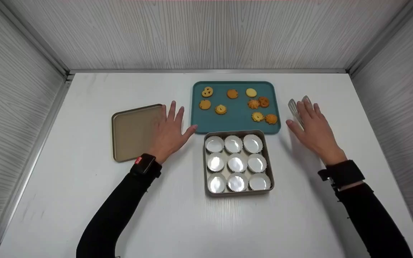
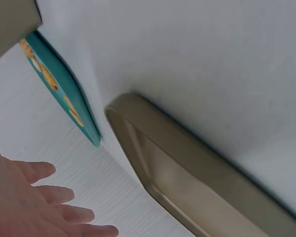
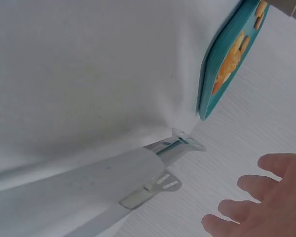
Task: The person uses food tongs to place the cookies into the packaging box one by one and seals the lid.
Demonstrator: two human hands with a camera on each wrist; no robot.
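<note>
My left hand (image 1: 169, 136), fingers spread and straight, hovers over the right side of a shallow gold-brown metal lid (image 1: 131, 132); the left wrist view shows the lid (image 2: 163, 153) apart from the hand (image 2: 29, 207). Over a pair of metal tongs (image 1: 293, 107) my right hand (image 1: 316, 134) is held out flat, covering most of them in the head view. In the right wrist view the tongs (image 3: 168, 183) lie apart from the fingers. Between the hands stands a square metal tin (image 1: 206, 172) with rows of white paper cups (image 1: 237, 163) inside.
Behind the tin, a teal tray (image 1: 213, 123) carries several cookies, among them a pretzel-shaped cookie (image 1: 207, 91) and a round pale cookie (image 1: 251, 92). The tin's back edge is close against the tray's front edge. Grey wood-grain panels (image 1: 206, 36) enclose the white table (image 1: 177, 222).
</note>
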